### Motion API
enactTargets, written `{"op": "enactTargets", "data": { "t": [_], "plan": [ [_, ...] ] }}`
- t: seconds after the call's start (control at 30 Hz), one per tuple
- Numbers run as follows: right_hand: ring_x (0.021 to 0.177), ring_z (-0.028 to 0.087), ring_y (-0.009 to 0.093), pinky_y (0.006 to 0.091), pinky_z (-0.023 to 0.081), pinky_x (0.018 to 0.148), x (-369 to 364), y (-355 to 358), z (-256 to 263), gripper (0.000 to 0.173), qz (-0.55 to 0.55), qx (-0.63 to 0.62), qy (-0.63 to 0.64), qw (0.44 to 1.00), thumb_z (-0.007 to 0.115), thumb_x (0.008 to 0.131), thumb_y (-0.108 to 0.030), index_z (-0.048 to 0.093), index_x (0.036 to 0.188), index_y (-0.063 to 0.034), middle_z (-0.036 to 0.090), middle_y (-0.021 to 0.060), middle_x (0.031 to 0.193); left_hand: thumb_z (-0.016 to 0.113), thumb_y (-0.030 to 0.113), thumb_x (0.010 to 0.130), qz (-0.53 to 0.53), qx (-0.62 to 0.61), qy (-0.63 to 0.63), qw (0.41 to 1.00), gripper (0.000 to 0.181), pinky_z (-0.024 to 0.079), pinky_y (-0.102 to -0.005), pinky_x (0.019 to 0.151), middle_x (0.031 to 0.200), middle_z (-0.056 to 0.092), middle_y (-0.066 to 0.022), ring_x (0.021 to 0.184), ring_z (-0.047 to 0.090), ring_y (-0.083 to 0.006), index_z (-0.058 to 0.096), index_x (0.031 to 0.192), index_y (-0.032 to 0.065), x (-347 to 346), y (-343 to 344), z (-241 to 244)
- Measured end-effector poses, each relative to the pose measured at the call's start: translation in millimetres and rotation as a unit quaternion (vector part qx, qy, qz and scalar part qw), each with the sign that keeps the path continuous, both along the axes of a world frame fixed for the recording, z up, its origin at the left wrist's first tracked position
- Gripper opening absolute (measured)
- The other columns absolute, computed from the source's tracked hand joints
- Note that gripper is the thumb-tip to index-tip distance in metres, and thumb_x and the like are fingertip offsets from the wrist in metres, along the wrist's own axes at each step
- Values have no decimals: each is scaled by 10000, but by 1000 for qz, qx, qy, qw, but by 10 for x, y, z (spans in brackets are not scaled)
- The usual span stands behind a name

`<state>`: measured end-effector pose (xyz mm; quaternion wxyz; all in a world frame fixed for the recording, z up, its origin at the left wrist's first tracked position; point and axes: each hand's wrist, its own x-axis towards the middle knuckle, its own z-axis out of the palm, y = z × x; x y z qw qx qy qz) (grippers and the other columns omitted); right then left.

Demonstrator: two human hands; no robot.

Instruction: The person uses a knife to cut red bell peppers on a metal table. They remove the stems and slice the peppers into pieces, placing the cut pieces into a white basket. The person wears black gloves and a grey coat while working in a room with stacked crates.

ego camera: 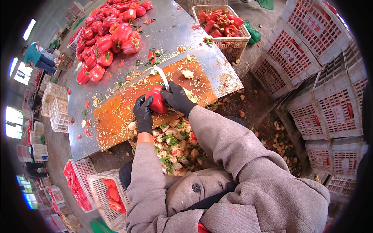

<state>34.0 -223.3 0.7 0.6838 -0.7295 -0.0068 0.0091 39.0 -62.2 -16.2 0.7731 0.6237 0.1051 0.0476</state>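
My left hand [143, 112], in a dark glove, grips the left side of a red bell pepper [157, 100]. On the pepper's right side is my right hand [175, 96], also in a dark glove, closed on a curved, pale tool [162, 76] whose lower end is hidden in the fist. Both hands are over an orange-brown board [116, 119] strewn with seeds, which lies along the near edge of a metal table [172, 32]. A heap of whole red bell peppers [105, 42] rests at the table's far left.
Below the table edge lies a mass of pepper cores and scraps [177, 142]. A crate of cut red peppers [223, 40] stands beyond the right edge. Stacked crates [314, 107] rise at right; crates of peppers [107, 192] stand lower left. A person [40, 56] is far left.
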Motion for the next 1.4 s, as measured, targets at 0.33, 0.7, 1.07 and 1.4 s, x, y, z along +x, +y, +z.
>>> {"op": "enactTargets", "data": {
  "t": [0.33,0.7,1.07,1.4],
  "plan": [
    [508,535,123,292,425,440,-141,86,187,144,67,144,86,984,573,834,-162,561,900,-36,574,49,668,781,160,702,50,143,49,987,467,496,-295,660,929,597,-62,759,572,-153,542,1078,19,163,-136,36],
    [875,600,332,424,469,756,60,46,7,266,-46,-275,-41,959,605,794,-213,550,998,-52,588,169,954,532,275,898,-167,-357,-80,915,243,518,-330,664,913,611,-131,776,598,-260,589,968,49,-185,378,238],
    [727,533,182,350,434,653,-412,295,564,281,237,-23,-133,962,701,739,-165,528,893,-6,543,112,788,509,256,907,-151,-314,15,937,430,481,-437,888,1107,589,-219,982,594,-330,496,1197,-61,-332,309,496],
    [700,604,198,355,472,629,-323,178,412,333,194,-24,-86,977,763,674,-206,566,875,-28,609,103,755,548,179,893,59,-49,-106,991,199,503,-318,767,951,618,-87,854,612,-223,588,1014,27,-365,35,460]
  ]
}}
